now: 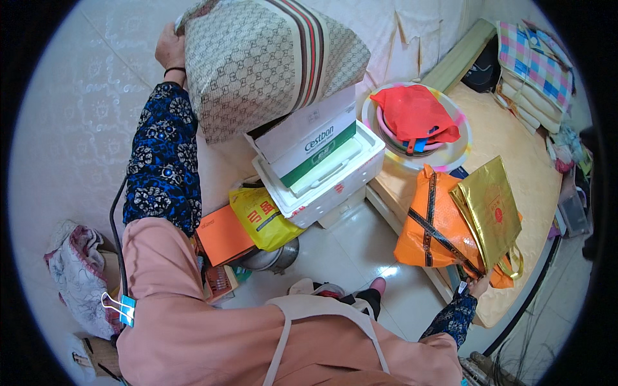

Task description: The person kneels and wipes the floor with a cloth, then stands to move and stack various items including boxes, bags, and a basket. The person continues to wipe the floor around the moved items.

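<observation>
My left hand [170,49] is stretched far forward and grips the edge of a large beige patterned bag [246,62] with a dark, red and green stripe. That bag rests against a white foam box [333,188], on which a white and green Cestbon carton [311,140] lies tilted. At the lower right my right hand [478,285] closes on the bottom corner of an orange woven bag [420,222] with black straps. A gold tote bag [495,212] leans over the orange bag, its loop handle hanging near my fingers. Whether my right hand also holds the gold bag cannot be told.
A basin [463,140] with a red bag [415,108] in it stands on the bed board [526,178]. Below the foam box are a yellow plastic bag [265,222], an orange box [224,235] and a metal pot [287,253]. Folded bedding [536,77] is stacked at far right.
</observation>
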{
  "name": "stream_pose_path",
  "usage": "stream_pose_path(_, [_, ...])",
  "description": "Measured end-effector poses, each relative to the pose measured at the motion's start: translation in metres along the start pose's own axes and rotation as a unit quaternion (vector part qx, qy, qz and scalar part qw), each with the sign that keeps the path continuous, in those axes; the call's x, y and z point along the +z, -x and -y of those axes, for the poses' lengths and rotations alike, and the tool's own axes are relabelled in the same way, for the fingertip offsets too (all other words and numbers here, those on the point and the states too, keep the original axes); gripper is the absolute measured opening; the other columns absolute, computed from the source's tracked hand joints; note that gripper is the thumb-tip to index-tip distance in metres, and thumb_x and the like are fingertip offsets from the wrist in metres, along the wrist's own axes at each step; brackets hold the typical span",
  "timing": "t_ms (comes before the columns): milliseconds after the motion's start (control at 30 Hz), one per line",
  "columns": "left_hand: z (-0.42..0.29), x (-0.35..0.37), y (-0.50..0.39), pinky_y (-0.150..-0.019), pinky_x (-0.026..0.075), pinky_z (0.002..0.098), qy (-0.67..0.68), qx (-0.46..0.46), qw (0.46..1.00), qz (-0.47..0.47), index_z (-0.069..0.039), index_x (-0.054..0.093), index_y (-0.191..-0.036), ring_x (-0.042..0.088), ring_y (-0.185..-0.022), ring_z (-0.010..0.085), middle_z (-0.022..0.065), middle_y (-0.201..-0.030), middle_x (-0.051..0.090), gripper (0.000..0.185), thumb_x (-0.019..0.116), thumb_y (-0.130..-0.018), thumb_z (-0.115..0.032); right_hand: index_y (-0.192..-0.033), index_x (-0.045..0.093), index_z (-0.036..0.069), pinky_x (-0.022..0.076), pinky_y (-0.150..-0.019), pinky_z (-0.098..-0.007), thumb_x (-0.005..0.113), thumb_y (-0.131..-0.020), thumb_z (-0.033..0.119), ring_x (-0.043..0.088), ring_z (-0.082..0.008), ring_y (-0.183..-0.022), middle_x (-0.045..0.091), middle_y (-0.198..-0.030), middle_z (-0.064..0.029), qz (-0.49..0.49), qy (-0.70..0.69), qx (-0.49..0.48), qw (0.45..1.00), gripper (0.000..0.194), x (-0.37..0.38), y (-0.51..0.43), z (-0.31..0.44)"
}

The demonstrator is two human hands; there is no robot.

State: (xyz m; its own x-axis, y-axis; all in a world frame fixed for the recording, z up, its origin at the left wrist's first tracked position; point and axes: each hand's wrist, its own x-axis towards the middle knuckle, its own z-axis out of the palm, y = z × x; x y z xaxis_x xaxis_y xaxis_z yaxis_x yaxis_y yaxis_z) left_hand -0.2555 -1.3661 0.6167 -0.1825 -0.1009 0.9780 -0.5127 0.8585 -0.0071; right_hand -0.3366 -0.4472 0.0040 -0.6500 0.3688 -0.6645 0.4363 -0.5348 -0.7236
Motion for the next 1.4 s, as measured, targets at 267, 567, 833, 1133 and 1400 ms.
stream_pose_path(267, [-0.018,-0.005,-0.062,-0.072,0.05,0.0484,0.025,0.086,0.981,-0.174,-0.007,0.062,-0.107,0.061,-0.086,0.0424,0.0222,-0.094,0.065,0.029,0.061,-0.089,-0.031,-0.123,0.055,-0.005,0.0475,-0.084,-0.0333,0.059,-0.09,0.01,0.057,-0.0209,-0.099,0.06,-0.113,-0.0127,-0.078,0.199,-0.309,0.927,0.036,0.052,0.122,-0.089])
stream_pose_path(567, [-0.102,-0.043,-0.065,-0.078,0.051,0.0416,0.072,0.366,0.887,-0.272,-0.007,0.068,-0.092,0.065,-0.086,0.031,0.0136,-0.094,0.07,0.017,0.064,-0.087,-0.023,-0.151,0.022,0.003,0.0364,-0.109,-0.0391,0.064,-0.087,0.005,0.042,-0.0276,-0.134,0.033,-0.151,-0.0168,0.536,0.08,-0.45,0.71,0.077,0.394,0.385,-0.032])
stream_pose_path(833, [0.007,-0.008,0.071,-0.075,0.048,0.0457,0.016,0.251,0.959,0.129,-0.006,0.062,-0.089,0.06,-0.078,0.0343,0.0132,-0.08,0.062,0.012,0.059,-0.081,-0.014,-0.137,0.047,0.002,0.0362,-0.106,-0.0438,0.076,-0.079,0.039,0.048,-0.038,-0.126,0.05,-0.137,-0.0219,0.457,0.154,-0.731,0.483,0.074,0.634,0.431,-0.062])
stream_pose_path(1133, [0.115,-0.067,0.194,-0.099,0.041,0.0476,0.096,0.021,0.974,0.202,0.0,0.049,-0.129,0.047,-0.116,0.0423,0.0245,-0.123,0.053,0.055,0.065,-0.08,-0.017,-0.134,0.054,0.006,0.0479,-0.095,-0.0394,0.072,-0.082,0.035,0.062,-0.0347,-0.109,0.063,-0.123,-0.0177,0.478,0.304,-0.7,0.434,0.062,0.698,0.422,-0.097])
stream_pose_path(1400, [0.164,-0.228,0.491,-0.083,0.049,0.0365,0.214,-0.391,0.781,0.438,0.001,0.061,-0.107,0.061,-0.097,0.0218,0.0127,-0.1,0.065,0.033,0.062,-0.092,-0.028,-0.13,0.057,-0.001,0.0449,-0.098,-0.0308,0.077,-0.084,0.022,0.058,-0.0203,-0.115,0.061,-0.127,-0.0135,0.482,0.201,-0.626,0.579,0.055,0.631,0.41,-0.084])
